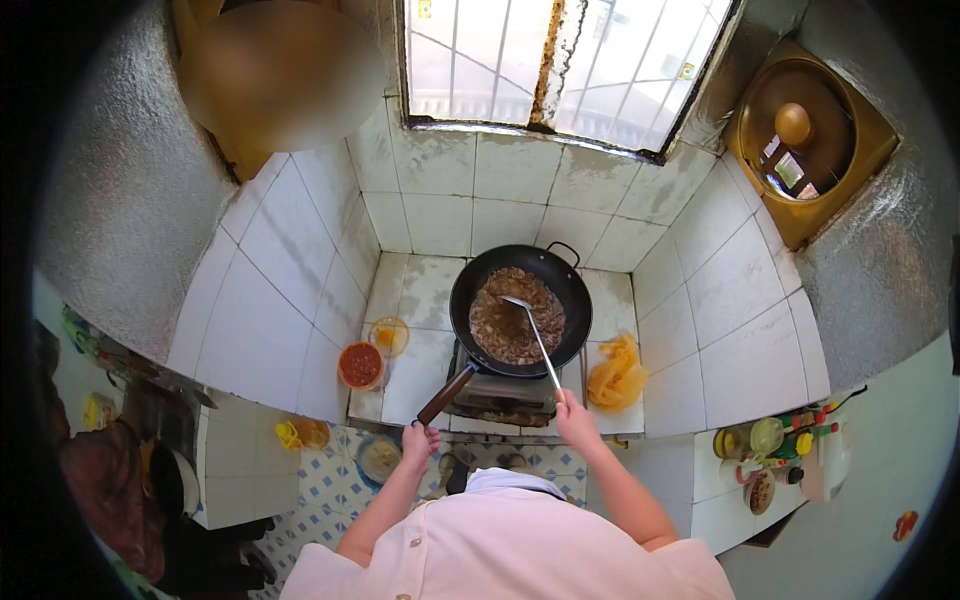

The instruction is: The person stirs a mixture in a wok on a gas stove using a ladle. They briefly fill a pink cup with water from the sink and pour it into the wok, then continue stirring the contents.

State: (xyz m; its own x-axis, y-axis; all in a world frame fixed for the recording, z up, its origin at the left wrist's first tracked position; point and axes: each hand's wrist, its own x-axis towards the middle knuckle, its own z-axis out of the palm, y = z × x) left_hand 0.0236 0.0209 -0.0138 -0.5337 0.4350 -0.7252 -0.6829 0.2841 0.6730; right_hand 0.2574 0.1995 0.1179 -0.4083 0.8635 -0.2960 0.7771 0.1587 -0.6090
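Observation:
A black wok (469, 277) stands on a gas stove (502, 397) in a white-tiled cooking alcove. Browned, chopped food (499, 330), perhaps meat, lies in its bowl with some liquid. My right hand (577, 424) is closed around the handle end of a metal spatula (541, 345), whose blade rests in the food. At the end of the wok's dark wooden handle (448, 394) is my left hand (421, 442), its fingers curled by the hanging ring; whether it grips firmly is hard to tell. A tub of red sauce (361, 366) and its clear lid (389, 337) sit left of the wok.
A crumpled orange plastic bag (617, 373) lies right of the stove. Tiled walls (315, 285) enclose both sides. Bottles and jars (765, 436) crowd a counter at the right. On the floor at the left are an oil bottle (311, 433) and a basin (379, 459).

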